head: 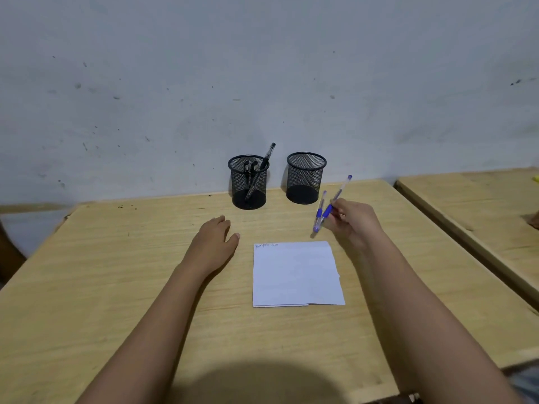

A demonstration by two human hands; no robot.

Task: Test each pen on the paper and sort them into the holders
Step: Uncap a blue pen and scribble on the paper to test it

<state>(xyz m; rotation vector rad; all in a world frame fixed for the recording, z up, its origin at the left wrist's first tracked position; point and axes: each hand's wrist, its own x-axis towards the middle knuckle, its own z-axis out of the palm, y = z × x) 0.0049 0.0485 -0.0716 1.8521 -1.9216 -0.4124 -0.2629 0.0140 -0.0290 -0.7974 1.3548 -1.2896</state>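
Observation:
A white folded paper lies on the wooden table, with small scribbles along its top left edge. Two black mesh holders stand by the wall. The left holder contains black pens; the right holder looks empty. My right hand is up and to the right of the paper, shut on a blue pen lifted at a slant. A second blue pen sits right beside it, just left of my fingers. My left hand rests flat on the table left of the paper, holding nothing.
A grey marked wall rises directly behind the holders. A second wooden table stands to the right, split from mine by a narrow gap. Bare tabletop stretches left of my left arm.

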